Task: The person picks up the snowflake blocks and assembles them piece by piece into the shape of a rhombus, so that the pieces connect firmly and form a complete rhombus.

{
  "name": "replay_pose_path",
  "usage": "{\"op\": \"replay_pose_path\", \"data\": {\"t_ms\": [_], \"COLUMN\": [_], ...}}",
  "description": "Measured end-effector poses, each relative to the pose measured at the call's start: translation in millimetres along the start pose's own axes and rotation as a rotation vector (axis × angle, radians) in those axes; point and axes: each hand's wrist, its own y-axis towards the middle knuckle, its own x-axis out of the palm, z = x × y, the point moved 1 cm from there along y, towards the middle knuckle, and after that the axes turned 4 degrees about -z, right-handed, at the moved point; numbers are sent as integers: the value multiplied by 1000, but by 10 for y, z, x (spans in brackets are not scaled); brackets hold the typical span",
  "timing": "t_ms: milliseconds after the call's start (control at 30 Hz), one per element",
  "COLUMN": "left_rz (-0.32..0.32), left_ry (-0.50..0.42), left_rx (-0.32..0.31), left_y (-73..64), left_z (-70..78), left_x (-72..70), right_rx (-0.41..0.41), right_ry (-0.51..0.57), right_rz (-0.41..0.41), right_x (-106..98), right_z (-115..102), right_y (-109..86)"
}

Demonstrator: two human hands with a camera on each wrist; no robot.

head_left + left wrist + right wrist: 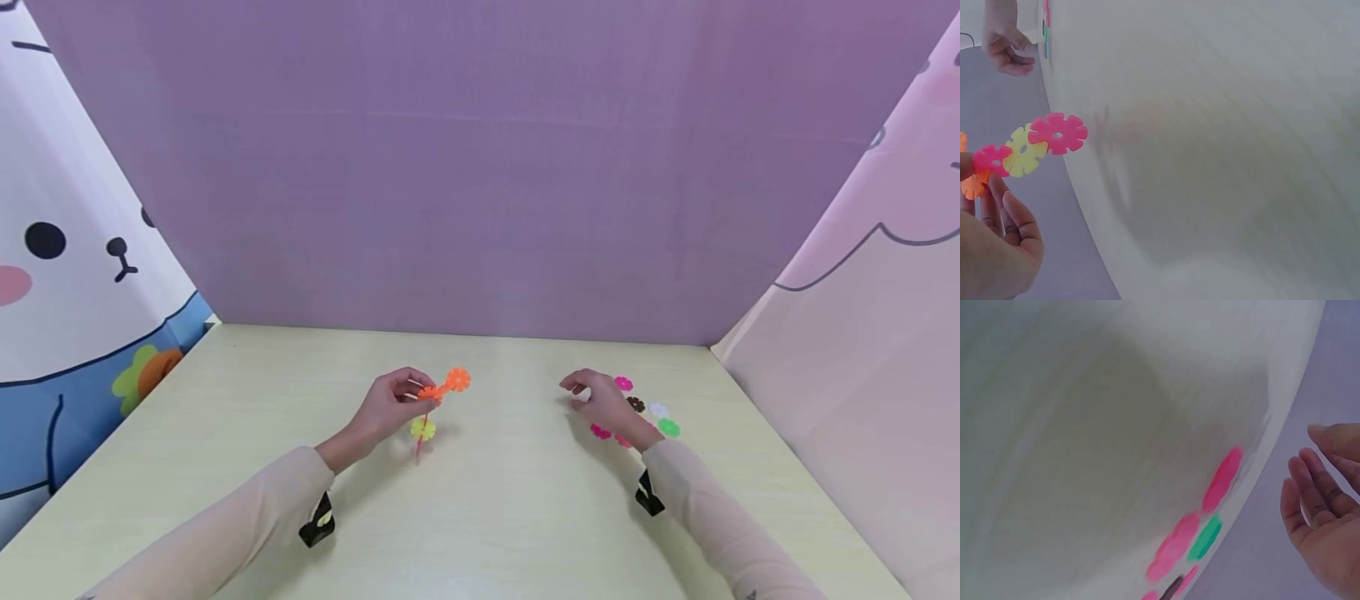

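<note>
Between the thumb and fingers of my left hand (390,408) is a chain of slotted flower-shaped plastic discs (429,393), raised above the table. In the left wrist view, a pink disc (1060,133), a yellow disc (1024,150) and a second pink disc (991,160) are slotted together, joined to orange ones near the fingertips. My right hand (602,404) hovers over the table at the right with fingers loosely bent and nothing in them. Beside and partly beneath it lie several loose discs: pink (623,383), brown (636,404), white (658,410) and green (669,427).
The pale wooden table (487,517) ends at a purple panel (487,183) behind. Cartoon-printed cloths stand at the left (82,275) and right (862,358). A black strap piece hangs beneath each sleeve.
</note>
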Motion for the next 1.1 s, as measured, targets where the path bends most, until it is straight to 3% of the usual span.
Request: {"op": "replay_pose_path", "data": {"t_ms": [300,767,1100], "left_rz": [-9,-12,-8], "left_ry": [2,3,-1], "left_rx": [5,13,4], "left_y": [-4,-4,-8], "left_z": [27,31,32], "left_x": [-1,-14,-21], "right_rx": [94,93,82], "right_ry": [-47,-9,-72], "right_rz": [-42,-86,-20], "right_x": [-73,-81,-95], "right_z": [198,321,283], "right_y": [-38,-21,27]}}
